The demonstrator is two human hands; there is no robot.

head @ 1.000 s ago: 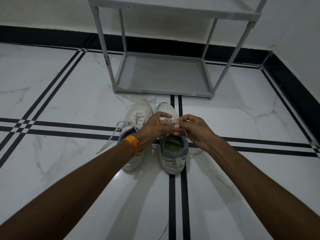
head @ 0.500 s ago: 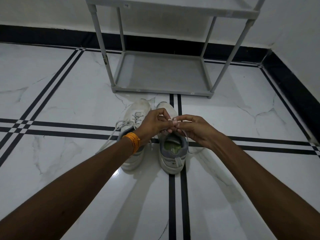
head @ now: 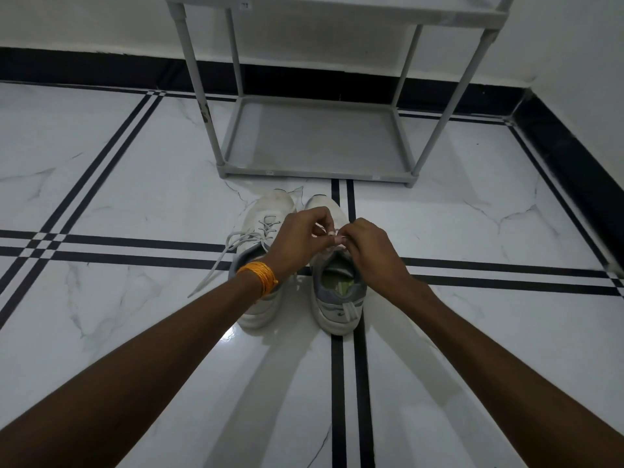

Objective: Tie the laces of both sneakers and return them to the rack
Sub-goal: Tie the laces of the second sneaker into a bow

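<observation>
The fingertips of both hands are drawn together over the tongue of the right sneaker (head: 332,265), pinched on its white lace; the lace itself is almost wholly hidden between them, so the state of the knot cannot be told. The left hand (head: 299,239) is curled with its thumb and forefinger pressed on the lace, and an orange thread bracelet (head: 259,276) is worn at its wrist. The right hand (head: 369,253) is folded in from the other side, its fingertips touching those of the left.

Against the view of a second ago, the hands are seen closer together and slightly more bunched, while the sneakers are unmoved. This is judged to mean that a loop or knot is being worked tight on this shoe, not yet finished.

Just beside it, touching at the sole, the left sneaker (head: 266,231) is left with its loose laces (head: 216,265) trailing out across the white marble floor (head: 118,197). The grey shoe rack (head: 317,140) is stood just beyond the toes, its bottom shelf bare. Both the second tying and the return are judged still to be done.
</observation>
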